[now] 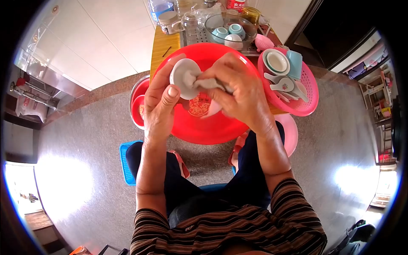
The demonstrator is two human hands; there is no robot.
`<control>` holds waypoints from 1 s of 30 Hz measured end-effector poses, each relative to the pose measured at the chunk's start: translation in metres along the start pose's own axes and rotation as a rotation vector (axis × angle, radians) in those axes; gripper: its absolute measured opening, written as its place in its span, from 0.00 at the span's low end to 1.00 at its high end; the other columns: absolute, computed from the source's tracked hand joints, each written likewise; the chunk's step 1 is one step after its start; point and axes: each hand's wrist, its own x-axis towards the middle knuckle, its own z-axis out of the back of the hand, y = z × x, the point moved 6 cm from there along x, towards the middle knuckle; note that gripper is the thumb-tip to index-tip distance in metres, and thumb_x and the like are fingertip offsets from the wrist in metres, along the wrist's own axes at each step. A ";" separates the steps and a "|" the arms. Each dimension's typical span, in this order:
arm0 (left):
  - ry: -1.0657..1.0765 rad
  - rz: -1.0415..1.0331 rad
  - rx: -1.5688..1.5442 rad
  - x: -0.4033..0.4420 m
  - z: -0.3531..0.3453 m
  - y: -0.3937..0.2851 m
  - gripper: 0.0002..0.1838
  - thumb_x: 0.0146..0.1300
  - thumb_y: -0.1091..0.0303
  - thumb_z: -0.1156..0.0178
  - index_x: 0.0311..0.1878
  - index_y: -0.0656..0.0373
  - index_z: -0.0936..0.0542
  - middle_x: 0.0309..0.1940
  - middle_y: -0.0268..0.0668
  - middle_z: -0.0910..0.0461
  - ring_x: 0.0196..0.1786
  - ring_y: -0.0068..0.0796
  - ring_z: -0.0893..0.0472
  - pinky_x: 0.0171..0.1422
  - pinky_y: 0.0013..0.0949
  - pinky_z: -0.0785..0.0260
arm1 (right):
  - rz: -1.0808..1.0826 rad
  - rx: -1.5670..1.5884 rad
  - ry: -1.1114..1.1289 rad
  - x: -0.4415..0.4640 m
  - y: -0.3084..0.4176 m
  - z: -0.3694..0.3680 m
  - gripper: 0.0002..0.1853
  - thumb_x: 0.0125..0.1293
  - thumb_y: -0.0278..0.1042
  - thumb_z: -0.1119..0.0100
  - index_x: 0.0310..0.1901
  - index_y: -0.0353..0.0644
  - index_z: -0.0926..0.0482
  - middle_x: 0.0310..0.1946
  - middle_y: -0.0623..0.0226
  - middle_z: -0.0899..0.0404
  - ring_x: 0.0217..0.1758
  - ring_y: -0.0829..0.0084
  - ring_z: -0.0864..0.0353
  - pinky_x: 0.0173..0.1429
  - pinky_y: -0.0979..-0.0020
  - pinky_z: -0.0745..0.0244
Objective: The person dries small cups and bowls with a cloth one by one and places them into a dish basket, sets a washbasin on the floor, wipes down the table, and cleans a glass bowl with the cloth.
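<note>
My left hand [158, 102] grips a small white cup [179, 87] by its side, its mouth tipped toward my right hand. My right hand [248, 91] pinches a whitish cloth [207, 83] and presses part of it into the cup. A pinkish end of the cloth [213, 109] hangs below the fingers. Both hands are above a large red basin [199, 135] with a printed pattern on its bottom. The right hand is slightly blurred, and some fingertips are hidden by the cloth.
At right, a pink colander [313, 100] holds bowls, light-blue cups and white spoons [284, 83]. Behind the basin stand a glass bowl [209, 37] with small cups, a glass teapot [193, 23] and a lidded jar [168, 22]. A blue basket [127, 163] is on the floor.
</note>
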 end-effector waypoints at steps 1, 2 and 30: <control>0.063 0.020 0.027 0.000 -0.004 0.000 0.34 0.60 0.52 0.40 0.63 0.63 0.35 0.54 0.39 0.26 0.47 0.23 0.24 0.39 0.21 0.28 | 0.015 -0.082 -0.077 0.001 -0.001 0.005 0.13 0.48 0.30 0.33 0.38 0.50 0.21 0.33 0.73 0.27 0.32 0.70 0.21 0.32 0.71 0.26; 0.127 0.037 0.050 0.000 -0.009 0.001 0.34 0.60 0.51 0.41 0.63 0.63 0.35 0.53 0.38 0.26 0.45 0.22 0.24 0.36 0.20 0.29 | 0.032 -0.168 -0.153 0.000 -0.002 0.011 0.14 0.47 0.29 0.33 0.38 0.51 0.21 0.32 0.73 0.27 0.31 0.70 0.21 0.30 0.72 0.27; 0.138 -0.020 -0.061 -0.001 -0.017 0.002 0.32 0.61 0.52 0.42 0.63 0.62 0.34 0.57 0.40 0.29 0.59 0.29 0.30 0.63 0.33 0.39 | 0.055 0.192 -0.023 -0.004 0.012 -0.002 0.14 0.48 0.25 0.36 0.39 0.44 0.22 0.36 0.69 0.26 0.34 0.66 0.21 0.33 0.70 0.26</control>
